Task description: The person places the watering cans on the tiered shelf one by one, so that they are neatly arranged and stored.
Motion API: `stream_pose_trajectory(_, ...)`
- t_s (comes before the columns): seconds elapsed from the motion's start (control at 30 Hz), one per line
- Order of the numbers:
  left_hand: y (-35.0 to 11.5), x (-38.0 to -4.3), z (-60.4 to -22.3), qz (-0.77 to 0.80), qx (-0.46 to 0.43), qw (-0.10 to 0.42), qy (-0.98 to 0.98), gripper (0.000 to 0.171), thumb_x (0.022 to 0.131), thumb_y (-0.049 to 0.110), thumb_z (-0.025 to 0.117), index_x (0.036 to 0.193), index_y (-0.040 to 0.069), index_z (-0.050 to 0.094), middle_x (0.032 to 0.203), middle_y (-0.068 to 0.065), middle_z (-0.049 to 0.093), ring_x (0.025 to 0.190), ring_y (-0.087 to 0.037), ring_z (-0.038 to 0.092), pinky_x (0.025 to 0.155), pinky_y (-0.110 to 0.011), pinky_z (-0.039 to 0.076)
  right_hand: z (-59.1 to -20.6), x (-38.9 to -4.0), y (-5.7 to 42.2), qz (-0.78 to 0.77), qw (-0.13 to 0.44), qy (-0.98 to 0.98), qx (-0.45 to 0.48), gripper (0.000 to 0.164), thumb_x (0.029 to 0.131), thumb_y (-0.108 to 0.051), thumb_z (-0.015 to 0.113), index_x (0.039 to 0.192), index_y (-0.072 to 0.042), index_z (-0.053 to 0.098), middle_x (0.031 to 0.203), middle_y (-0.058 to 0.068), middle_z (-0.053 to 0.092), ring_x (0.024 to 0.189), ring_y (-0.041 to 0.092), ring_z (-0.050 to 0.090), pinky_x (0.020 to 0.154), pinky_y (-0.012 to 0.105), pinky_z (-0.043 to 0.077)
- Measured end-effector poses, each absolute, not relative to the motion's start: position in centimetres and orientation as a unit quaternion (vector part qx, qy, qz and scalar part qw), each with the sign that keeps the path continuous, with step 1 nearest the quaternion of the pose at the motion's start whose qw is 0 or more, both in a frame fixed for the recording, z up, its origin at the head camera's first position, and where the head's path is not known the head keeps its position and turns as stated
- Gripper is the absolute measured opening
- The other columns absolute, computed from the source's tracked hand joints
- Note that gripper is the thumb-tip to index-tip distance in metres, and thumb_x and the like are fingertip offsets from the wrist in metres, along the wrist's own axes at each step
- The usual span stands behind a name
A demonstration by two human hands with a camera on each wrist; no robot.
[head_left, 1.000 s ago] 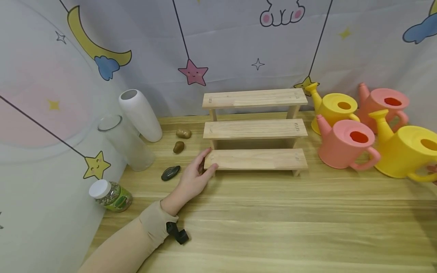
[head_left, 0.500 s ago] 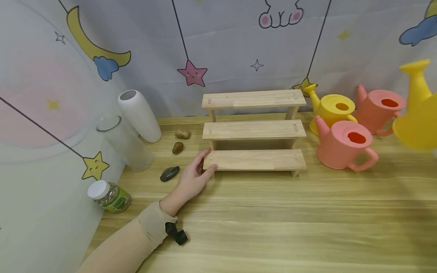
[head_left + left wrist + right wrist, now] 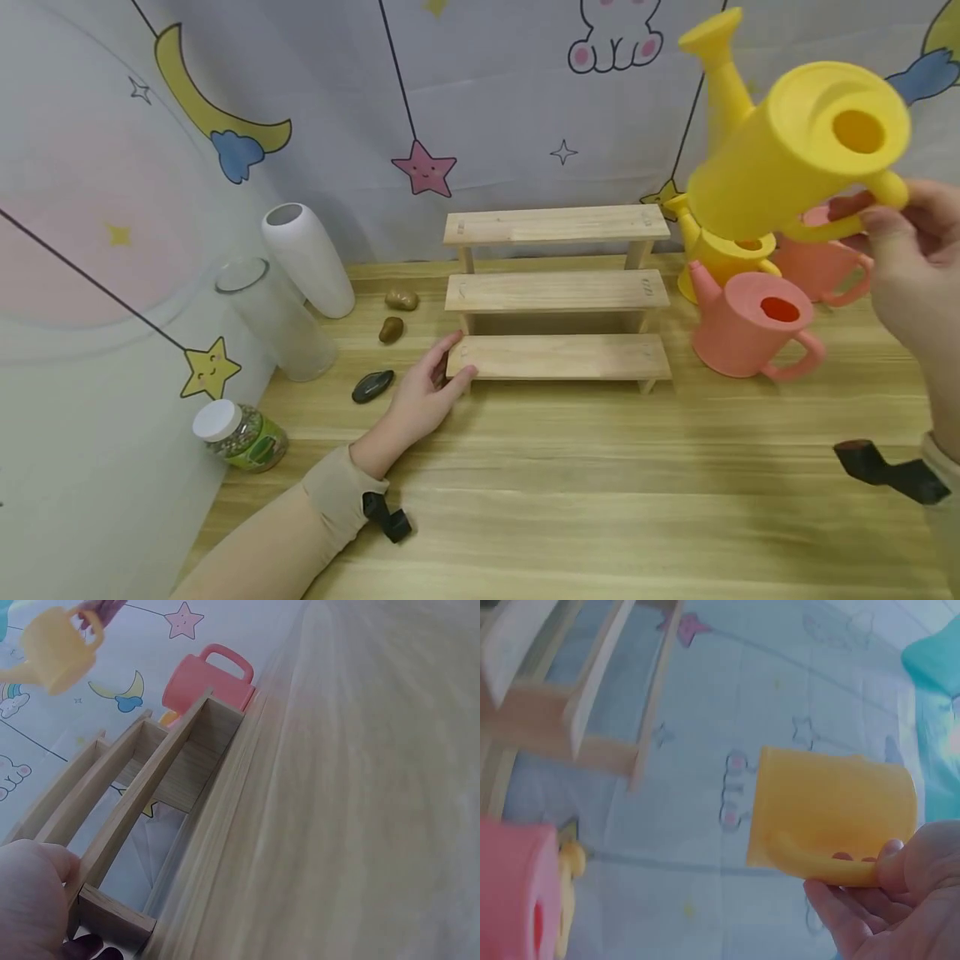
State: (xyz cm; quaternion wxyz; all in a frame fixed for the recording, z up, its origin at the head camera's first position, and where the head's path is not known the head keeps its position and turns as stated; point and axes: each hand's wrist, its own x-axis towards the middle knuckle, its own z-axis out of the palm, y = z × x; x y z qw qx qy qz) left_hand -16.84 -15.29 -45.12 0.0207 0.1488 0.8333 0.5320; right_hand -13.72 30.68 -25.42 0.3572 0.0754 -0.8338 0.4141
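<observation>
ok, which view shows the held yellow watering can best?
Head: the yellow watering can shows spout, top opening and handle, the right hand gripping the handle. Left wrist has it small, its spout running to the frame edge. Right wrist shows body and handle closer, but no spout.

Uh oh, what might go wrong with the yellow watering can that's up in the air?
The right hand holds the raised yellow watering can by its handle alone, so it might tilt or slip. If it comes down too low, it might bump the front pink watering can beside the wooden stand. The left hand holds just one end of the stand, so a hard knock might twist it.
</observation>
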Motion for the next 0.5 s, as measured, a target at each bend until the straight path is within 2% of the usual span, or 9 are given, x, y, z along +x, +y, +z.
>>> stream_pose_trajectory(0.03,-15.3,-16.9,-45.2,0.534,0.151,0.021,0.832,0.068,0.100,0.041,0.065,0.158,0.018,0.038,0.163,-0.006,0.041,0.150,-0.017,0.040,0.121,-0.036,0.038,-24.8,-13.8,29.5,0.399,0.345,-0.848,0.051,0.031,0.108,-0.022,0.048,0.130,-0.009,0.067,0.108,-0.027,0.065,0.100,-0.016,0.063,0.092,0.002,0.049)
stream_pose_trajectory(0.1,-15.4,-16.9,-45.3,0.533,0.152,0.021,0.832,0.068,0.100,0.041,0.066,0.158,0.018,0.038,0.162,-0.007,0.042,0.150,-0.017,0.041,0.121,-0.036,0.038,-24.0,-14.4,27.3,0.393,0.305,-0.867,0.021,0.033,0.107,-0.027,0.051,0.131,-0.010,0.068,0.107,-0.021,0.069,0.096,-0.017,0.063,0.089,0.002,0.050)
stream_pose_trajectory(0.2,-15.4,-16.8,-45.3,0.532,0.153,0.020,0.832,0.068,0.100,0.041,0.066,0.158,0.017,0.038,0.161,-0.008,0.044,0.148,-0.019,0.044,0.120,-0.037,0.039,-23.3,-15.6,24.4,0.375,0.255,-0.891,0.014,0.035,0.105,-0.034,0.056,0.130,-0.014,0.069,0.110,-0.013,0.074,0.091,-0.018,0.063,0.082,0.001,0.051)
stream_pose_trajectory(0.27,-15.4,-16.8,-45.3,0.528,0.157,0.017,0.834,0.068,0.100,0.040,0.066,0.158,0.016,0.038,0.160,-0.010,0.046,0.147,-0.020,0.046,0.119,-0.039,0.041,-23.3,-16.7,22.5,0.381,0.231,-0.895,0.033,0.035,0.103,-0.035,0.058,0.128,-0.015,0.071,0.112,-0.004,0.077,0.090,-0.014,0.066,0.079,0.002,0.052)
stream_pose_trajectory(0.37,-15.4,-16.7,-45.2,0.526,0.160,0.014,0.835,0.068,0.101,0.039,0.066,0.158,0.016,0.038,0.158,-0.011,0.047,0.146,-0.021,0.048,0.118,-0.040,0.042,-23.4,-18.1,20.0,0.370,0.209,-0.903,0.061,0.035,0.103,-0.038,0.059,0.126,-0.016,0.072,0.113,0.003,0.078,0.091,-0.003,0.070,0.079,0.006,0.055)
stream_pose_trajectory(0.5,-15.3,-16.8,-45.1,0.527,0.160,0.012,0.835,0.068,0.101,0.039,0.066,0.158,0.017,0.038,0.159,-0.010,0.047,0.146,-0.021,0.047,0.118,-0.040,0.042,-23.7,-19.9,17.1,0.363,0.185,-0.909,0.090,0.038,0.103,-0.040,0.057,0.127,-0.014,0.071,0.115,0.003,0.077,0.098,0.015,0.072,0.086,0.017,0.059)
